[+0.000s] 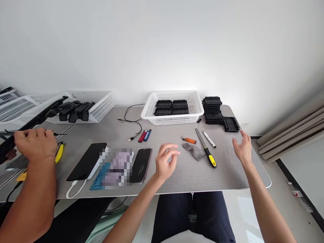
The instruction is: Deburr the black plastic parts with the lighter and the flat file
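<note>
My left hand point(165, 162) is above the table's middle, fingers curved and apart with nothing between them. My right hand point(243, 146) hovers at the right side, thumb and fingers spread, just in front of a single black ribbed part point(231, 124). Stacked black parts point(213, 111) stand behind it to the left. Between my hands lie a file with a yellow-and-black handle point(211, 159), a white marker point(209, 139), an orange lighter point(189, 140) and a crumpled grey cloth point(194, 151). A white basket point(174, 119) at the back holds several black parts.
Two phones point(87, 162) point(141, 165), red point(143, 135) and blue point(147, 135) lighters and a black cable point(130, 119) lie to the left. At far left another person's hand point(36, 143) grips a long black part near a basket point(101, 108) of black pieces.
</note>
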`<state>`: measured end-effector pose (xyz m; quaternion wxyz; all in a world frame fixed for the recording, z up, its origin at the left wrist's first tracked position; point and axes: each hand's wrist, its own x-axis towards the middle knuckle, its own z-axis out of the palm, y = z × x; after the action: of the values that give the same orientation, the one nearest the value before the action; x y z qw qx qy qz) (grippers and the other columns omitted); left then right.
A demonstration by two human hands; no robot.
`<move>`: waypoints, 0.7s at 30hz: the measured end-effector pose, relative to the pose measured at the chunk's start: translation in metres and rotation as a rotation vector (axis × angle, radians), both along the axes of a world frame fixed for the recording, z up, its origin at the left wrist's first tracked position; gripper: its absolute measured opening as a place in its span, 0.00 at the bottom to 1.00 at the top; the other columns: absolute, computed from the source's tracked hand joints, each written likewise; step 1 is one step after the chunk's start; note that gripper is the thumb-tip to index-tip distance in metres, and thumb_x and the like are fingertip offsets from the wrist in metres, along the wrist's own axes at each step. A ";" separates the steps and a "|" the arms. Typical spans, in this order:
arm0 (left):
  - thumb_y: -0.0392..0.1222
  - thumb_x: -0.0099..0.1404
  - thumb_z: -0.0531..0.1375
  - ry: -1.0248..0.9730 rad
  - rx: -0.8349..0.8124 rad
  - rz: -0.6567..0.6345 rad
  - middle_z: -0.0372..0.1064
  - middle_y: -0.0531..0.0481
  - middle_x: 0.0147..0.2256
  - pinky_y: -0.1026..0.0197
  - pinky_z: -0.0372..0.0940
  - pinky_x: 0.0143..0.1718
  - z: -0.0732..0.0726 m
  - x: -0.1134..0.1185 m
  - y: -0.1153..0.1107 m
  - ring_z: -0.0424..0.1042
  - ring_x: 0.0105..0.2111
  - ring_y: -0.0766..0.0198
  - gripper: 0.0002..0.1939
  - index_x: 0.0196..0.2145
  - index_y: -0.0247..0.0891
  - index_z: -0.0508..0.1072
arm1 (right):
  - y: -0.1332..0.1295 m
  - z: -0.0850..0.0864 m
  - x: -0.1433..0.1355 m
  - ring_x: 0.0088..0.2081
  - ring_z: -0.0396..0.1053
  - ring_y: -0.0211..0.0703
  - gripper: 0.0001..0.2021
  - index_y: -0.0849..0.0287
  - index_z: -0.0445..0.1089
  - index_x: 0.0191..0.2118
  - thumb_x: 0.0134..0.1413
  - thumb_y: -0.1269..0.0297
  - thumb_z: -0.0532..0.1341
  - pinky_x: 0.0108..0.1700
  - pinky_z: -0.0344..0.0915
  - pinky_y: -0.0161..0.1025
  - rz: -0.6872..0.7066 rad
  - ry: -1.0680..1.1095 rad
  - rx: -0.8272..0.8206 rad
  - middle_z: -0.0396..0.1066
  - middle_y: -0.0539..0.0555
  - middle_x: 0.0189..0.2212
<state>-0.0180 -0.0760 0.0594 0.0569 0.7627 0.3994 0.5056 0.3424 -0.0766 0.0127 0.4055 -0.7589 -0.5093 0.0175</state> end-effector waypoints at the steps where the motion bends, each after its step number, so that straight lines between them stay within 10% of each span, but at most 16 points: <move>1: 0.32 0.67 0.54 -0.018 0.007 -0.003 0.73 0.47 0.38 0.56 0.70 0.42 0.005 0.003 0.012 0.73 0.40 0.61 0.12 0.29 0.40 0.73 | 0.020 0.004 0.004 0.63 0.57 0.61 0.33 0.65 0.57 0.66 0.59 0.53 0.56 0.61 0.56 0.53 -0.018 -0.007 -0.046 0.61 0.70 0.60; 9: 0.28 0.64 0.55 -0.155 0.068 -0.034 0.72 0.48 0.37 0.54 0.70 0.44 -0.005 0.024 0.092 0.73 0.42 0.60 0.10 0.31 0.39 0.72 | 0.111 0.001 0.013 0.67 0.46 0.72 0.43 0.66 0.52 0.68 0.51 0.52 0.64 0.65 0.41 0.60 -0.162 0.063 -0.369 0.51 0.74 0.65; 21: 0.33 0.66 0.56 -0.085 0.198 0.119 0.70 0.44 0.39 0.56 0.70 0.40 -0.079 0.017 0.090 0.73 0.40 0.59 0.08 0.36 0.39 0.75 | 0.069 0.009 -0.016 0.56 0.64 0.56 0.42 0.64 0.48 0.68 0.55 0.47 0.60 0.57 0.60 0.49 -0.169 0.383 0.033 0.51 0.72 0.62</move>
<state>-0.0011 0.0139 -0.0198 -0.0321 0.7174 0.3893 0.5769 0.3260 -0.0078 0.0213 0.5072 -0.7749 -0.3578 0.1191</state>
